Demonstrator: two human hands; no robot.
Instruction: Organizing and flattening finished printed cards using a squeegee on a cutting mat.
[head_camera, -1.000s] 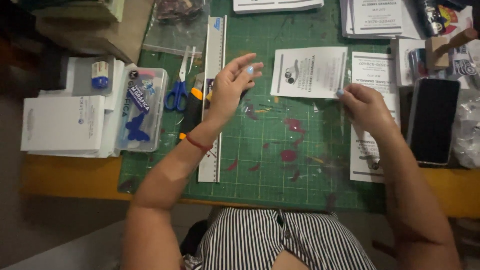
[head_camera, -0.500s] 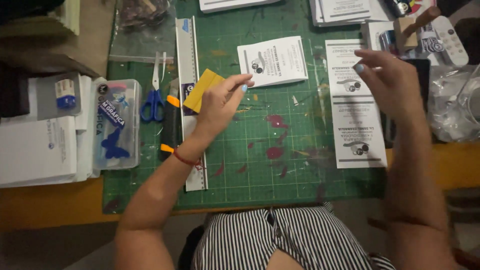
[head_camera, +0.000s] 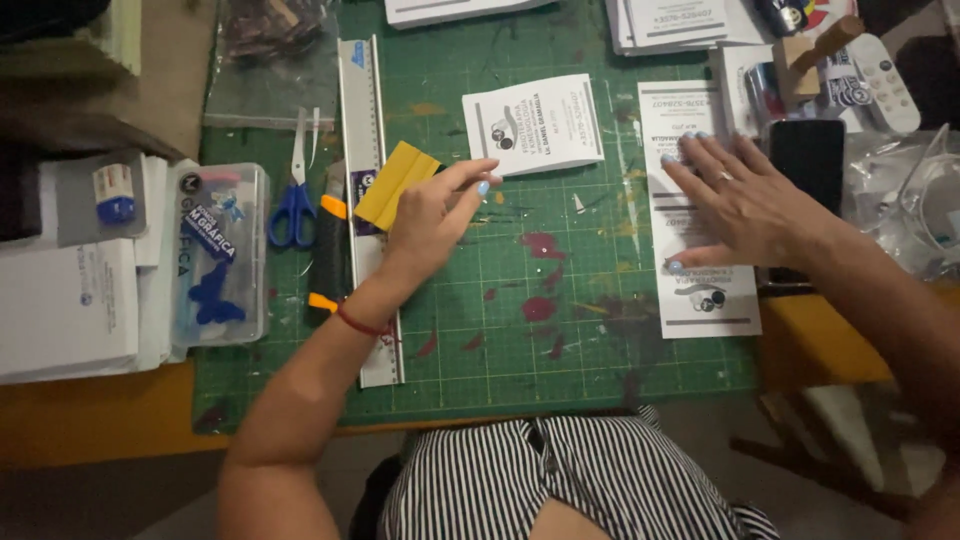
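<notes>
Right hand (head_camera: 750, 205) lowered flat on sheet (head_camera: 700, 290), left fingers (head_camera: 455, 185) pinching squeegee (head_camera: 395, 185)

Orange-brown table (head_camera: 90, 420); on it green cutting mat (head_camera: 500, 340), clear plastic box (head_camera: 220, 255), white boxes (head_camera: 70, 305).

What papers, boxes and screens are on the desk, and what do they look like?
Small white printed card: mat's middle top, black print.
Long white printed sheet: under right hand.
Clear plastic box: left, blue bits inside.
Black phone: right, screen dark.
Yellow flat squeegee: in left hand.
</notes>
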